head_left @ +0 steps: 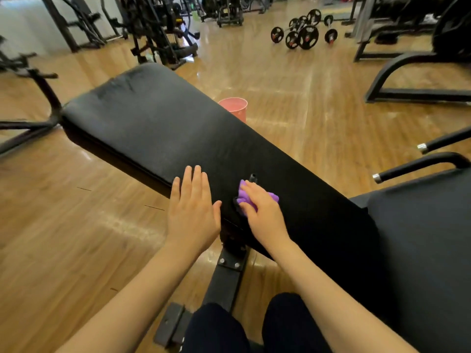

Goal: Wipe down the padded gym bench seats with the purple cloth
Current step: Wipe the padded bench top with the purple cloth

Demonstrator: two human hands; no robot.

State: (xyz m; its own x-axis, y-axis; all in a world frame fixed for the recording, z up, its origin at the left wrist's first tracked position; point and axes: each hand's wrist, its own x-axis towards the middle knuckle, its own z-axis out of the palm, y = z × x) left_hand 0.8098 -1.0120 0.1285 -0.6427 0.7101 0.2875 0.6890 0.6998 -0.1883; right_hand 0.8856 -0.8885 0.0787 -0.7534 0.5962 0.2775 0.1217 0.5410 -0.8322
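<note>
A pink bucket [235,108] stands on the wooden floor [318,118] behind the far edge of the long black padded bench pad [158,123], which hides its lower part; its rim faces up, and its contents cannot be determined from the head view. The bench pad runs diagonally from upper left to lower right, and a second black padded seat [428,238] adjoins it at the right. The left hand [192,212] lies flat on the near edge of the bench pad, with 4 fingers extended and close together, the thumb spread toward the right, and nothing held. The right hand [265,212] presses down on the purple cloth [246,197], which lies bunched on the bench pad just right of the left hand; the fingers curl over the cloth and grasp it, and purple folds protrude past the fingertips and at the far side of the hand. A small black fitting [253,178] shows on the pad just beyond the cloth. Both bare forearms enter from the bottom of the view, above 2 knees in dark trousers [216,329]. The black steel bench frame [226,278], with bolt heads visible, runs beneath the pad to the floor. On the floor well beyond the bench lies a group of black weight plates on bars [304,34], and other dark gym machines [153,26] stand at upper left.
</note>
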